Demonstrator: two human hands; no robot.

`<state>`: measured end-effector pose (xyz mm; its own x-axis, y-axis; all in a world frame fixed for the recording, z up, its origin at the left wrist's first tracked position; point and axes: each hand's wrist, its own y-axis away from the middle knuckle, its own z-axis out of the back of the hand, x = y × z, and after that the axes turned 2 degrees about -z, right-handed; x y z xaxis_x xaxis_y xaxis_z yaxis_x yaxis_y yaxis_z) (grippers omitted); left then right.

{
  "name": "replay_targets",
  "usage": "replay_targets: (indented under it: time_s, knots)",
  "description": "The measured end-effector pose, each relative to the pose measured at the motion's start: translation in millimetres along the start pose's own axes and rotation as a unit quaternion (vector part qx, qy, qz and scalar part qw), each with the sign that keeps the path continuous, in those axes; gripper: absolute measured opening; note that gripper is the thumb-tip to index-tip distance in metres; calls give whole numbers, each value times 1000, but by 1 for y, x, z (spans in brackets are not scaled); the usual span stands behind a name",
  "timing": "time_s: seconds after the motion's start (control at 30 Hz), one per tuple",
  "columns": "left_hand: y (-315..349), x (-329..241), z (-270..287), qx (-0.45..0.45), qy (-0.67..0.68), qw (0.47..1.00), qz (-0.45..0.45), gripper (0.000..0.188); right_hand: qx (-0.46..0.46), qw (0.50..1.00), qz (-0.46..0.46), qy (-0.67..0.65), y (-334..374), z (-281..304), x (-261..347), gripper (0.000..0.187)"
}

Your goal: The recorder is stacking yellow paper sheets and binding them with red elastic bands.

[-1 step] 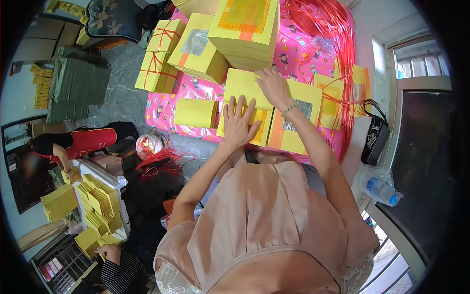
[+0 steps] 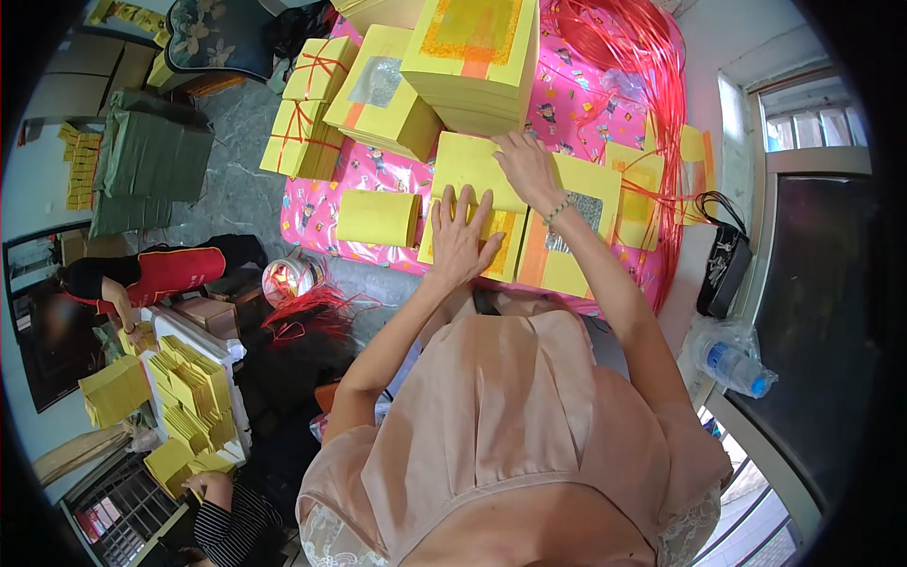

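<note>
My left hand (image 2: 462,236) lies flat with its fingers spread. Its fingertips touch the lower edge of a folded yellow paper sheet (image 2: 468,165), and below them shows a yellow sheet with an orange-gold patch (image 2: 501,248). Over the folded sheet's upper right part reaches my right hand (image 2: 530,170), palm down and fingers stretched, a beaded bracelet on the wrist. Beneath the right forearm is a yellow sheet with a silver patch and an orange stripe (image 2: 573,222). A folded yellow bundle (image 2: 376,218) sits left of my left hand.
Tall yellow paper stacks (image 2: 472,90) and bundles tied with red string (image 2: 302,137) fill the far side of the pink tablecloth (image 2: 567,104). Red plastic strands (image 2: 669,189) hang at the right. Two people handle yellow paper (image 2: 194,392) at a table on the left.
</note>
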<state>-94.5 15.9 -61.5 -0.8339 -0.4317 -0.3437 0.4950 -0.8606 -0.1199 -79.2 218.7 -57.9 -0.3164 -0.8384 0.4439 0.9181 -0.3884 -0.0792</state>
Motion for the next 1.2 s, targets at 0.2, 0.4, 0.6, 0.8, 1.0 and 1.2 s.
replay_targets:
  time_s: [0.2, 0.4, 0.6, 0.8, 1.0, 1.2]
  knots:
    - [-2, 3, -1, 5, 12, 1000, -11, 70, -68, 998, 6, -9, 11, -8, -2, 35]
    - [-1, 4, 0, 13, 5, 1000, -10, 69, -7, 991, 107, 83, 93, 1, 16, 55]
    - [0, 8, -2, 14, 12, 1000, -20, 70, 105, 989, 91, 49, 121, 3, 14, 72]
    - [6, 24, 5, 31, 59, 997, -34, 68, 105, 989, 94, 49, 122, -2, 10, 76]
    - [12, 30, 15, 46, -34, 997, -50, 63, 106, 988, 95, 56, 123, -3, 12, 76]
    - [13, 30, 13, 33, -27, 999, -29, 60, 110, 987, 117, 30, 119, -3, 12, 72]
